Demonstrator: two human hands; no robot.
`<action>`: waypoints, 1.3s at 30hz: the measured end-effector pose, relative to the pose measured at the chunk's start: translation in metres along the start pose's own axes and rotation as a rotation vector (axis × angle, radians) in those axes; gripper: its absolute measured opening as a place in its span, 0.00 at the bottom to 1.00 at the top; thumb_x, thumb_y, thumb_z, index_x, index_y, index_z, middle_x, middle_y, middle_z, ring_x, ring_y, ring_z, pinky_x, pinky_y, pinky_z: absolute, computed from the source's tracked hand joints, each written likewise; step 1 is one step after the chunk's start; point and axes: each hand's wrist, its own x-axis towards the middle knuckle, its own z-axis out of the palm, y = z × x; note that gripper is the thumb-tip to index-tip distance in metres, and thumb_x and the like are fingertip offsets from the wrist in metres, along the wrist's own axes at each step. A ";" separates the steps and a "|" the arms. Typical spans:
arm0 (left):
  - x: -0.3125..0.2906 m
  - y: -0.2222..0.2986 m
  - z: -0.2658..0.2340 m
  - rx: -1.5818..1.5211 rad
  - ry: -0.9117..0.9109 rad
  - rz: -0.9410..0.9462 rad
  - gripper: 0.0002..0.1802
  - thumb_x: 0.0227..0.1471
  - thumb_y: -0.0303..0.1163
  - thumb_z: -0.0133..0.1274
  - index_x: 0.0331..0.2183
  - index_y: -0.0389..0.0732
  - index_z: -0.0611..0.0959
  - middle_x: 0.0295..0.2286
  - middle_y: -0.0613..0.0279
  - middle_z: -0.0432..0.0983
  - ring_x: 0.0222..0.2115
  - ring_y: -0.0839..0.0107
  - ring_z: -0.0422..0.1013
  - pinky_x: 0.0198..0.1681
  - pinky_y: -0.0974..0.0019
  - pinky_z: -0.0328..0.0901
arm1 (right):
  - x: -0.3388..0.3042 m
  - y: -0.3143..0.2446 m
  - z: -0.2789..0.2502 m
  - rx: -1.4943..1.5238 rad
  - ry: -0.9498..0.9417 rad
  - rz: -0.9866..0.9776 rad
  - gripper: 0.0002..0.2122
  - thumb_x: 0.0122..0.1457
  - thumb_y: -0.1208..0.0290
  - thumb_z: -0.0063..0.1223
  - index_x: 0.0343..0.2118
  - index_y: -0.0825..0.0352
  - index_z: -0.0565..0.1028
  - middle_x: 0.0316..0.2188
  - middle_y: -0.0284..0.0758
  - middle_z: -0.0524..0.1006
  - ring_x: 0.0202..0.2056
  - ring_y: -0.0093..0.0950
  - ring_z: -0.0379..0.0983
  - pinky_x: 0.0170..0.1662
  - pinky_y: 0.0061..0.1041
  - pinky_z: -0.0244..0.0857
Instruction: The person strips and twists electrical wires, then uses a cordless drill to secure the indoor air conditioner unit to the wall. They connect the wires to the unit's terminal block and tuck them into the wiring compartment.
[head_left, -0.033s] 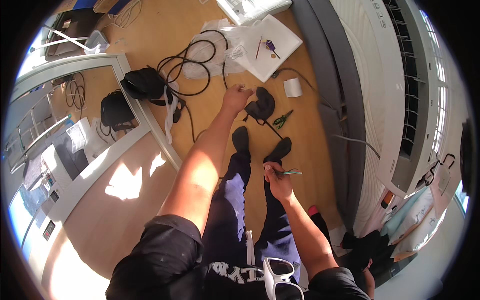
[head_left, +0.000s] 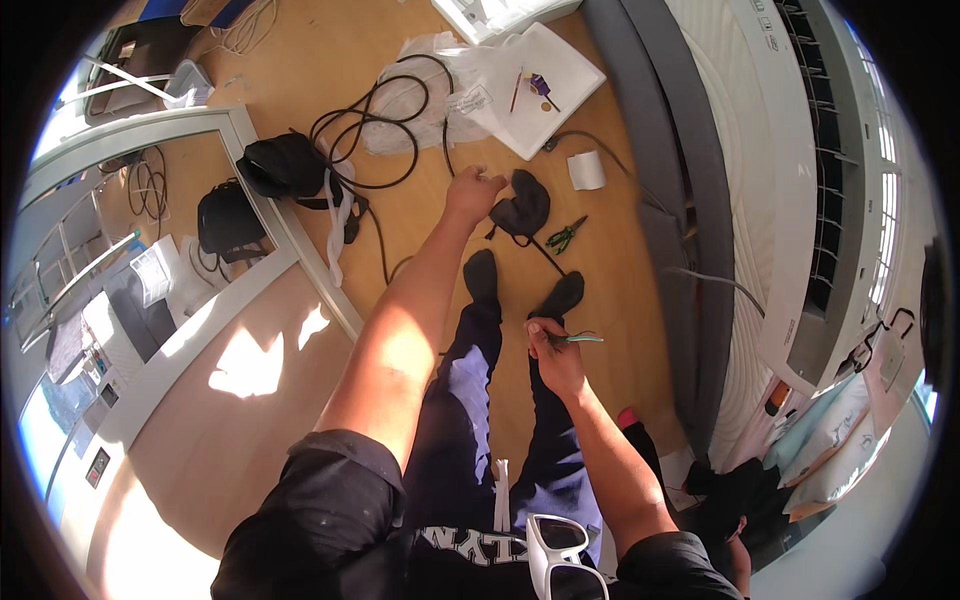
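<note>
My right hand is closed on a cable, whose thin loose wires, one of them green, stick out beyond the fingers. Farther off, above the floor, my left hand has its fingers pressed together; what they hold, if anything, is hidden. A black cable runs from a loose coil down toward this hand. Just right of it lies a dark, curved, soft-looking object with a strap or cord trailing toward my foot. Pliers with green handles lie to its right.
A white roll and a white slab bearing small items lie ahead. A black bag sits by a framed mirror on the left. Along the right stand a grey padded edge and a long white appliance housing.
The whole view has shifted very slightly. Both hands keep almost the same pose, and the wires in my right hand have tilted a little.
</note>
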 end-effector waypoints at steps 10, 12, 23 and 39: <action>-0.149 -0.083 -0.005 -0.494 -0.292 -0.283 0.24 0.72 0.49 0.51 0.55 0.40 0.82 0.30 0.64 0.79 0.27 0.77 0.75 0.36 0.69 0.73 | 0.146 -0.003 -0.005 0.000 -0.791 0.377 0.13 0.70 0.64 0.58 0.49 0.68 0.80 0.35 0.36 0.83 0.36 0.27 0.81 0.41 0.29 0.75; -0.148 -0.102 -0.006 -0.561 0.102 -0.239 0.20 0.74 0.46 0.49 0.52 0.39 0.81 0.28 0.64 0.78 0.24 0.76 0.74 0.33 0.69 0.72 | 0.192 0.028 -0.046 0.232 -0.572 0.427 0.16 0.68 0.64 0.60 0.53 0.68 0.77 0.36 0.34 0.82 0.35 0.25 0.80 0.41 0.29 0.76; -0.155 -0.150 0.051 -0.563 -0.288 -0.457 0.13 0.71 0.37 0.51 0.39 0.38 0.82 0.25 0.71 0.68 0.26 0.81 0.63 0.32 0.73 0.60 | 0.418 0.236 -0.096 -0.457 0.769 0.561 0.29 0.62 0.58 0.66 0.58 0.69 0.68 0.52 0.49 0.75 0.51 0.43 0.74 0.48 0.46 0.76; -0.288 0.014 -0.065 -0.994 0.281 -0.078 0.08 0.67 0.34 0.57 0.42 0.41 0.84 0.25 0.73 0.68 0.18 0.82 0.58 0.26 0.69 0.62 | 0.068 -0.094 -0.037 -0.483 -0.209 0.263 0.09 0.63 0.68 0.55 0.42 0.68 0.77 0.26 0.36 0.77 0.27 0.32 0.80 0.30 0.36 0.77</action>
